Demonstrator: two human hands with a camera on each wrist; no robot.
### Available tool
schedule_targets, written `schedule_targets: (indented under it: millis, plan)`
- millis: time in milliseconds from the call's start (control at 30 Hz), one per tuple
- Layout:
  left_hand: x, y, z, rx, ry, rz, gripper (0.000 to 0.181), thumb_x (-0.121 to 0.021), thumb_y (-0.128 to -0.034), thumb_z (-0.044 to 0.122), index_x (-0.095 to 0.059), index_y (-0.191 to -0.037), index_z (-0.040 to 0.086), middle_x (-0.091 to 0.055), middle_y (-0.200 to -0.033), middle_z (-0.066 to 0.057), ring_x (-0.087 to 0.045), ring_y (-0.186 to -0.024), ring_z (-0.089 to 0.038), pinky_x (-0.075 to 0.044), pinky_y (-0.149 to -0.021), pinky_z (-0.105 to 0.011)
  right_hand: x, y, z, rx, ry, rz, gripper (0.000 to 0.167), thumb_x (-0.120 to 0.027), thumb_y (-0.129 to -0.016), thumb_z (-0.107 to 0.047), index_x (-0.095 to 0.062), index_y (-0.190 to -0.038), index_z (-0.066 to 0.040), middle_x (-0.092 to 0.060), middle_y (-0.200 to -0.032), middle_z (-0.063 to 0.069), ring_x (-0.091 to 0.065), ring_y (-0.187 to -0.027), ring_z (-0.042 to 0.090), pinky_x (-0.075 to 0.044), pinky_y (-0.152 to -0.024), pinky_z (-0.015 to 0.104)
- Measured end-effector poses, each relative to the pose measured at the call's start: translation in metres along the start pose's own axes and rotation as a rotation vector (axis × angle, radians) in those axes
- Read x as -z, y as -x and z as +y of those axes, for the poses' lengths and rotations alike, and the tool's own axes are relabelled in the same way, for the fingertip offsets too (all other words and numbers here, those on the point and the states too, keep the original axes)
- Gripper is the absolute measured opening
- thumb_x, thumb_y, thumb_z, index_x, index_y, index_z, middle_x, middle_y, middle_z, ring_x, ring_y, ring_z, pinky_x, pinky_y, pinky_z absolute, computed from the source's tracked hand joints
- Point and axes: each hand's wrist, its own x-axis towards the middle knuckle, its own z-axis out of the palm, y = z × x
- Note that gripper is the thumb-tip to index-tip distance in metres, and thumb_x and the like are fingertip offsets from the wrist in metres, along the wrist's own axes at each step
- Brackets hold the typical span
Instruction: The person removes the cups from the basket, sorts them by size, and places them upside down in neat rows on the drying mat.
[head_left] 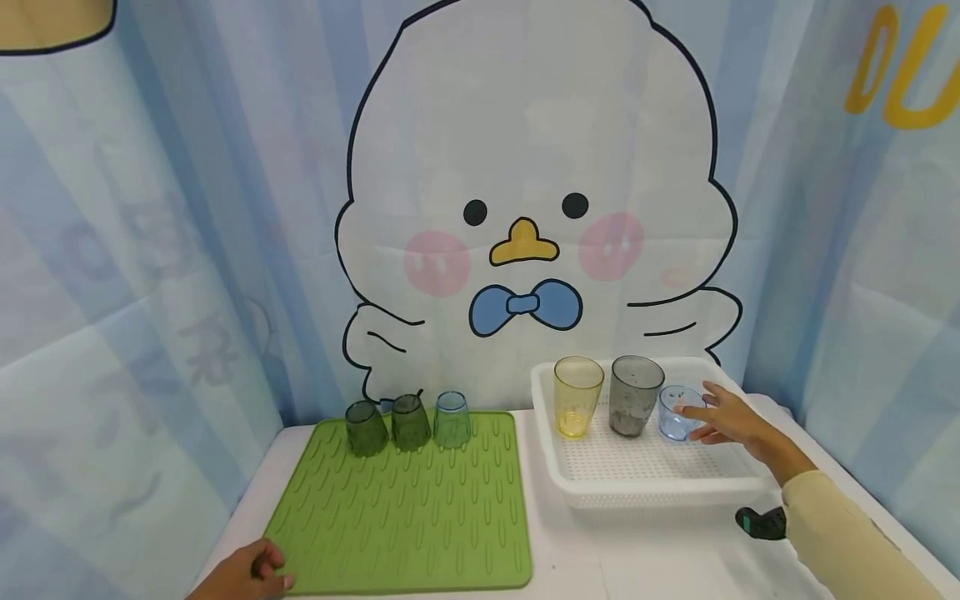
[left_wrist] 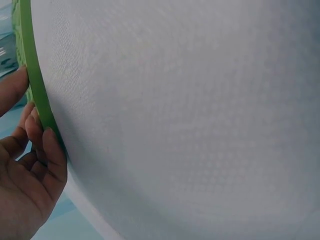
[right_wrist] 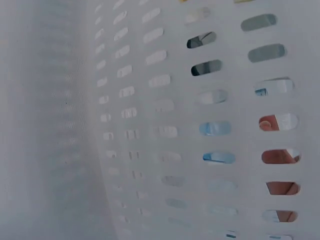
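In the head view, my right hand (head_left: 727,417) is at a small light-blue glass (head_left: 675,427) standing rim up in a white basket (head_left: 652,490). Its fingers and thumb lie around the glass's right side and front. Through the basket's slots in the right wrist view, parts of the fingers (right_wrist: 281,156) show; most of the hand is hidden. My left hand (head_left: 243,573) rests by the near left corner of a green ridged mat (head_left: 420,517), fingers loosely bent. In the left wrist view its fingertips (left_wrist: 51,140) touch the mat's edge.
A yellow glass (head_left: 577,392) and a grey glass (head_left: 634,396) stand in the basket, left of the blue one. Along the mat's back edge are two dark-green glasses (head_left: 366,429) and a blue-green glass (head_left: 452,421), narrow ends up. A black device (head_left: 761,523) lies beside the right sleeve.
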Motion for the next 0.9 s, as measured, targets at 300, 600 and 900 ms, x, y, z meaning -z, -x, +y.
schedule_targets:
  millis: [300,600,900]
  plan:
    - [0.001,0.001,0.0,-0.005,0.017,-0.016,0.036,-0.07,-0.0942,0.029,-0.055,-0.102,-0.003,-0.054,-0.087,-0.009,-0.053,-0.077,-0.022,-0.046,-0.069,-0.04,-0.001,-0.006,0.004,-0.029,0.009,0.03,0.113,-0.065,-0.095,-0.051,0.009,-0.153,0.012,-0.01,-0.152,0.046,-0.073,-0.092,0.028,-0.06,-0.077,0.028]
    - [-0.001,0.001,-0.001,0.003,0.003,-0.018,0.032,-0.067,-0.0966,0.025,-0.054,-0.103,-0.004,-0.054,-0.087,-0.009,-0.054,-0.077,-0.023,-0.046,-0.07,-0.041,-0.003,-0.012,0.005,-0.046,0.03,0.027,0.115,-0.072,-0.091,-0.046,0.005,-0.152,0.015,-0.013,-0.151,0.047,-0.071,-0.085,0.02,-0.06,-0.078,0.031]
    - [0.0,0.0,-0.002,0.015,0.012,-0.007,0.044,-0.073,-0.0918,0.035,-0.055,-0.104,-0.003,-0.055,-0.088,-0.008,-0.055,-0.079,-0.021,-0.047,-0.07,-0.04,-0.011,-0.015,0.003,-0.063,0.04,0.067,0.115,-0.077,-0.088,-0.042,-0.001,-0.151,0.017,-0.026,-0.145,0.045,-0.069,-0.084,0.021,-0.06,-0.076,0.031]
